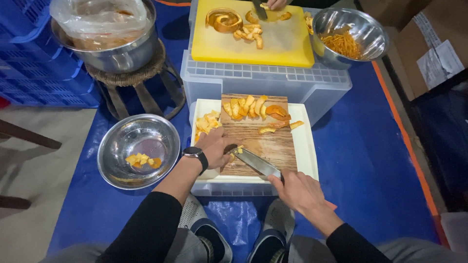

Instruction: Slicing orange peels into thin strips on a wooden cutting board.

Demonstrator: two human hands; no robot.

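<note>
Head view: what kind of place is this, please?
Probably an informal food-preparation area set up on the floor: a blue tarp as ground cover, cutting boards resting on plastic crates, and steel bowls holding peel pieces.

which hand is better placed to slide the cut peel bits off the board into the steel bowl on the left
Probably the left hand: it rests on the wooden board beside the cut peel pile, nearest the steel bowl. The right hand is busy, its grip closed on the knife.
</note>
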